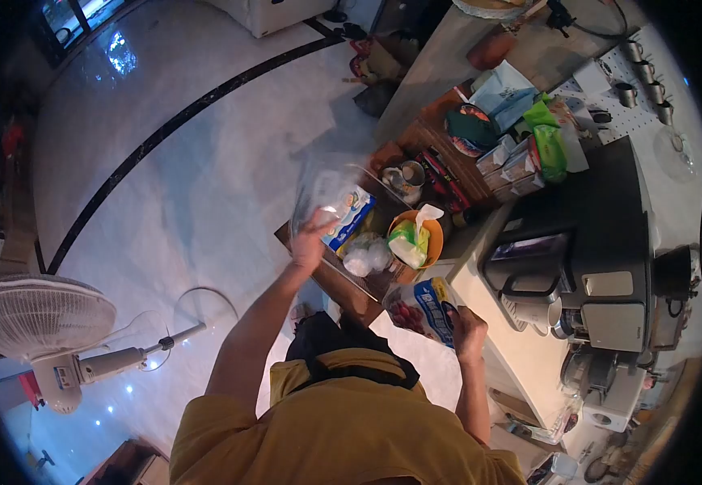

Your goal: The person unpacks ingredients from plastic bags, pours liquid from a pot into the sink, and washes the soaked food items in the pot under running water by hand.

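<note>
My left hand (310, 242) is closed on a clear plastic container (318, 182), blurred by motion, over the left side of a dark wooden surface. Beside it lies a blue and white packet (349, 218). My right hand (469, 333) grips a blue printed bag (427, 309) with dark red pieces showing through its clear part. Between the hands are a crumpled clear plastic bag (367, 255) and an orange bowl (438, 239) with a green and white packet (409, 242) in it.
A white fan (44, 319) stands at the left. Boxes and a green bag (550, 149) sit at the upper right. The counter (520, 364) at the right bears a black appliance (601, 218) and a kettle-like vessel (529, 267).
</note>
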`<state>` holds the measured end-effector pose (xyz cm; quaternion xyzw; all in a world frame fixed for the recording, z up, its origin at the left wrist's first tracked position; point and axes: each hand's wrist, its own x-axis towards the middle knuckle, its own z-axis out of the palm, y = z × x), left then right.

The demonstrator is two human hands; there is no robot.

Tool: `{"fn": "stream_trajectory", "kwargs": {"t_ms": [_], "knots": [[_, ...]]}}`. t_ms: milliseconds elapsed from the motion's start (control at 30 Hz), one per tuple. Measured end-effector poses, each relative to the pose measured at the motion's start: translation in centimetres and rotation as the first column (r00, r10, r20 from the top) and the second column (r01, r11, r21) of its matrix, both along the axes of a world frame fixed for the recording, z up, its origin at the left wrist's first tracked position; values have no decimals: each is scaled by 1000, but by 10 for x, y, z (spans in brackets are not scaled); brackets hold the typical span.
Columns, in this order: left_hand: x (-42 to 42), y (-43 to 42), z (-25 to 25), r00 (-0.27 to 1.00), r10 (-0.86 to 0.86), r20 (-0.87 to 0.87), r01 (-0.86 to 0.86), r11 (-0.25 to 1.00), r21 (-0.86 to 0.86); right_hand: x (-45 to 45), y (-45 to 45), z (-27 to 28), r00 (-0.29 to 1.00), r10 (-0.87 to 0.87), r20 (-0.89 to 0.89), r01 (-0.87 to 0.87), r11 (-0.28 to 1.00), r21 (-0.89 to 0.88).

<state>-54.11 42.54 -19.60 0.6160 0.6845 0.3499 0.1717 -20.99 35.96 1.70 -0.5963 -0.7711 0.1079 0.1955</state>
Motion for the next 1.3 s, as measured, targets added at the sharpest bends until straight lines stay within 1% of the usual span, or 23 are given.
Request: {"fn": "stream_trajectory", "kwargs": {"t_ms": [67, 100, 133, 167, 233, 267, 300, 367, 400, 433, 467, 500, 533, 567, 633, 733, 767, 833, 967, 1067, 1200, 1267, 1300], "knots": [[36, -6, -5, 977, -140, -163, 121, 985, -120, -1, -1, -5, 1000, 10, 1, -10, 1000, 1], [61, -7, -11, 938, -192, -288, 109, 954, -281, -1, 0, -8, 1000, 19, -2, -19, 1000, 7], [77, -10, 0, 965, -219, -142, 156, 921, -357, -2, -1, -11, 1000, 24, 0, -24, 1000, 7], [90, -11, 18, 967, -210, -142, 123, 878, -462, -2, -1, -13, 999, 43, 31, -43, 999, -4], [110, -8, 11, 992, -95, -84, 54, 916, -397, -5, -1, -16, 996, 61, 65, -61, 998, -9], [112, -3, 4, 992, -97, -81, 57, 918, -393, -7, -1, -16, 997, 47, 55, -47, 999, 10], [115, 2, -12, 995, -11, -98, -23, 941, -339, -5, -2, -16, 999, 31, 45, -33, 999, 28], [115, 12, -44, 992, 66, -110, -94, 956, -279, 3, -4, -15, 998, 24, 58, -26, 999, 33], [107, 16, -59, 988, 115, 98, -97, 980, -176, 7, -7, -15, 998, 26, 54, -29, 998, 56], [98, 20, -81, 922, 153, 355, -108, 984, -142, 10, -9, -17, 999, 26, 47, -29, 997, 77], [89, 24, -102, 792, 169, 586, -136, 986, -101, 12, -11, -18, 999, 11, 38, -14, 997, 79], [75, 26, -118, 560, 194, 806, -145, 980, -136, 14, -13, -20, 1000, 6, 13, -7, 997, 80], [54, 24, -100, 447, 188, 875, -66, 982, -177, 15, -15, -22, 1000, 4, -11, -3, 997, 79], [41, 21, -84, 194, 183, 964, -103, 981, -165, 16, -16, -23, 1000, -3, -20, 4, 997, 78], [18, 19, -69, 30, 164, 986, -134, 978, -159, 15, -16, -22, 999, -26, -21, 27, 1000, 12], [6, 17, -57, -22, 154, 988, -183, 971, -155, 14, -11, -11, 1000, 23, -9, -23, 999, 46], [5, 17, -54, -25, 151, 988, -187, 970, -153, 14, -9, -9, 999, 49, -17, -48, 997, 59], [-1, 15, -46, 44, 206, 978, -238, 952, -190, 13, -2, -6, 997, 81, -19, -80, 994, 81], [-22, 11, -30, 33, 233, 972, -232, 948, -220, -2, 12, 9, 985, 169, -19, -165, 977, 133], [-31, 14, -33, -149, 69, 987, -312, 944, -112, -11, 20, 8, 978, 205, -22, -196, 956, 219], [-36, 12, -28, -209, 41, 977, -289, 952, -102, -30, 33, 8, 968, 245, -49, -220, 931, 291], [-32, 7, -9, -355, -42, 934, -237, 970, -46, -35, 37, 3, 955, 295, -35, -273, 919, 286], [-31, 6, -5, -350, -42, 936, -241, 970, -46, -37, 39, -2, 938, 345, -18, -327, 903, 279]]}}
